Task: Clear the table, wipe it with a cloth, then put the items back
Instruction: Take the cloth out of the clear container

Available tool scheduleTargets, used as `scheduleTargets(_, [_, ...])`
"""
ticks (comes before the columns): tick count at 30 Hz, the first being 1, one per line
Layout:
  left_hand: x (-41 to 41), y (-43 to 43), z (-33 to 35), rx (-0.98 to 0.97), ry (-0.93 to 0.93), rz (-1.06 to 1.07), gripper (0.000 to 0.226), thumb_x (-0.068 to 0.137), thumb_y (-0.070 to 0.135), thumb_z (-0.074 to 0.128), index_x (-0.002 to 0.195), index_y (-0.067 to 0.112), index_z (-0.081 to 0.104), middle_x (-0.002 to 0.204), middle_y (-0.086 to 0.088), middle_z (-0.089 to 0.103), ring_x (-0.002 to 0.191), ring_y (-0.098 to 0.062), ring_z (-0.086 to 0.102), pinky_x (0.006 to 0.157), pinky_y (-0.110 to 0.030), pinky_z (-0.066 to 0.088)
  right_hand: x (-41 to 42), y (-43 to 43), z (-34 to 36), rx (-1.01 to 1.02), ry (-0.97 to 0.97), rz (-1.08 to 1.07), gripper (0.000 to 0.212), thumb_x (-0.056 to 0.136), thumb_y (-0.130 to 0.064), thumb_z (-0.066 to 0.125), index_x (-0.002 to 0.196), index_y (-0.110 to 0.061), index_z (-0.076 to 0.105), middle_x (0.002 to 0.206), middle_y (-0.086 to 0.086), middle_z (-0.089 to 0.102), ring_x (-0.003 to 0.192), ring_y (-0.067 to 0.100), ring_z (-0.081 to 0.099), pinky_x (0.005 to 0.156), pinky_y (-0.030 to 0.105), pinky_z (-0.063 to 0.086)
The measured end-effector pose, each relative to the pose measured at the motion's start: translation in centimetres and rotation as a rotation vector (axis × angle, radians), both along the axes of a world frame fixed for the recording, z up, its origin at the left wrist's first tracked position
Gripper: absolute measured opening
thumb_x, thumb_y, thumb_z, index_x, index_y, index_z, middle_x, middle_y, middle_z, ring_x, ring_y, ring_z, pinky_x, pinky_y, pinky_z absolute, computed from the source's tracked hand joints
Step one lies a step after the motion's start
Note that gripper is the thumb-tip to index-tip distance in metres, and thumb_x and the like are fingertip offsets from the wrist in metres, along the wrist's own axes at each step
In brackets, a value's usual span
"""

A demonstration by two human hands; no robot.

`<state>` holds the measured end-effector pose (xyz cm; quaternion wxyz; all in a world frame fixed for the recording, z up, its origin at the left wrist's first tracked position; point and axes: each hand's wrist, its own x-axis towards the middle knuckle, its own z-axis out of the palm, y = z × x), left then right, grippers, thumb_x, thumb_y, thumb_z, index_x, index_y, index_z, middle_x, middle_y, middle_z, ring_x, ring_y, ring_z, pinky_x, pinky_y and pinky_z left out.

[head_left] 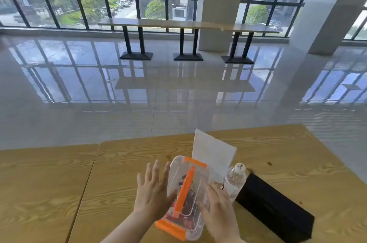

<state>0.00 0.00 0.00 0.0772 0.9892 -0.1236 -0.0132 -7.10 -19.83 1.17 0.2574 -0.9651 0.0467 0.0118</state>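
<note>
A clear plastic box (195,175) with orange clips and an orange handle stands on the wooden table (129,155), with dark and red contents inside. My left hand (153,189) lies flat against its left side, fingers straight. My right hand (218,207) presses its right side, fingers straight too. Behind the box lies a white folded cloth (212,151). A clear water bottle (235,180) with a white cap stands just right of the box. A long black box (276,209) lies to the right of the bottle.
A second wooden table (39,183) adjoins on the left, with a narrow seam between. Beyond the far table edge is a glossy tiled floor (158,88), a row of long tables (188,24) by the windows, and a white pillar (327,14) at the right.
</note>
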Motion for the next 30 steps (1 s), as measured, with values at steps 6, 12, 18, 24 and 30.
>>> scheduleTargets(6, [-0.4, -0.5, -2.0, -0.197, 0.175, 0.106, 0.083, 0.091, 0.066, 0.038, 0.154, 0.032, -0.003, 0.155, -0.006, 0.025, 0.133, -0.024, 0.04, 0.092, -0.037, 0.051, 0.4, 0.0, -1.6, 0.176, 0.092, -0.151, 0.079, 0.089, -0.043, 0.065, 0.153, -0.024, 0.022, 0.159, -0.001, 0.024, 0.145, 0.016, 0.026, 0.116, 0.038, 0.03])
scheduleTargets(12, [-1.0, -1.1, -1.6, -0.359, 0.235, 0.189, 0.078, 0.095, 0.054, 0.047, 0.155, 0.032, 0.003, 0.133, 0.0, 0.046, 0.105, -0.018, 0.059, 0.078, -0.031, 0.051, 0.9, 0.6, -2.0, 0.334, 0.068, -0.219, 0.085, 0.084, -0.026, 0.074, 0.152, -0.032, 0.023, 0.137, -0.014, 0.051, 0.122, 0.005, 0.052, 0.101, 0.037, 0.05])
scheduleTargets(18, [-2.2, -0.1, -1.1, -0.49, 0.236, 0.334, 0.076, 0.093, 0.054, 0.049, 0.155, 0.03, 0.012, 0.141, -0.003, 0.046, 0.116, -0.02, 0.056, 0.087, -0.034, 0.049, 1.7, 1.6, -1.1, 0.343, 0.05, -0.155, 0.075, 0.083, -0.012, 0.074, 0.148, -0.022, 0.037, 0.137, -0.011, 0.053, 0.123, 0.004, 0.05, 0.105, 0.024, 0.043])
scheduleTargets(24, [-3.7, 2.2, 0.0, -0.558, 0.18, 0.481, 0.082, 0.09, 0.058, 0.052, 0.155, 0.027, 0.013, 0.143, -0.004, 0.045, 0.121, -0.021, 0.053, 0.092, -0.034, 0.046, 3.1, 3.6, 0.1, 0.347, 0.053, -0.018, 0.074, 0.085, -0.009, 0.072, 0.148, -0.022, 0.035, 0.136, -0.013, 0.05, 0.109, -0.004, 0.044, 0.091, 0.011, 0.038])
scheduleTargets(30, [-5.4, 6.5, 0.7, -0.612, 0.109, 0.602, 0.087, 0.082, 0.063, 0.06, 0.152, 0.031, 0.019, 0.127, -0.001, 0.053, 0.102, -0.016, 0.056, 0.08, -0.032, 0.049, 4.0, 7.9, 0.6, 0.379, 0.046, 0.124, 0.067, 0.084, -0.009, 0.073, 0.141, -0.028, 0.044, 0.119, -0.015, 0.059, 0.098, 0.002, 0.06, 0.083, 0.022, 0.054])
